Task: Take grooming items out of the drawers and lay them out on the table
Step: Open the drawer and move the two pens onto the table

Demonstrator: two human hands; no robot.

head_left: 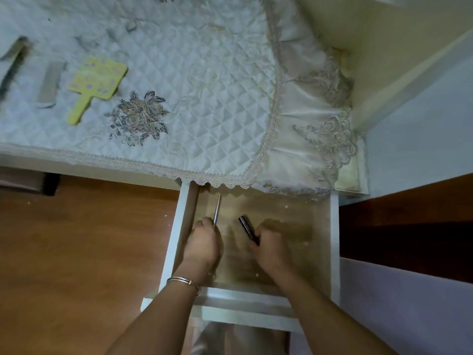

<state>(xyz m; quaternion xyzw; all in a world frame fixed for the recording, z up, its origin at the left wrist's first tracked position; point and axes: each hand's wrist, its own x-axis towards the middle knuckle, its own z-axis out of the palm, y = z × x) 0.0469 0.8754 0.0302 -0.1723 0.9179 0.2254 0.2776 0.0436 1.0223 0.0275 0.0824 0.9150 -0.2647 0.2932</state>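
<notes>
We have both hands down in the open drawer (176,226), which is pulled out from under the front edge of the worktop (76,172). Our left hand (203,242) has its grip curled around the near end of a thin metal stick (217,208); the rest of the stick points away from us along the drawer's left side. Our right hand (271,248) has its grip pinching the near end of a dark tube (247,228), which angles up and to the left. Motion blur hides whether either item is clear of the drawer floor. We see nothing else lying in the part of the drawer that shows.

On the quilted cloth (204,85) covering the worktop, three things are already laid side by side at the far left: a yellow paddle (98,80) with its handle toward us, a pale comb (50,85) just beside it, and a long dark item (12,65) at the edge of view, too blurred to name.

We judge the task is well under way. The stick and the tube have yet to be carried up and set down, probably on the bare cloth to the right of the yellow paddle. Whether other drawers hold more, we cannot tell.
</notes>
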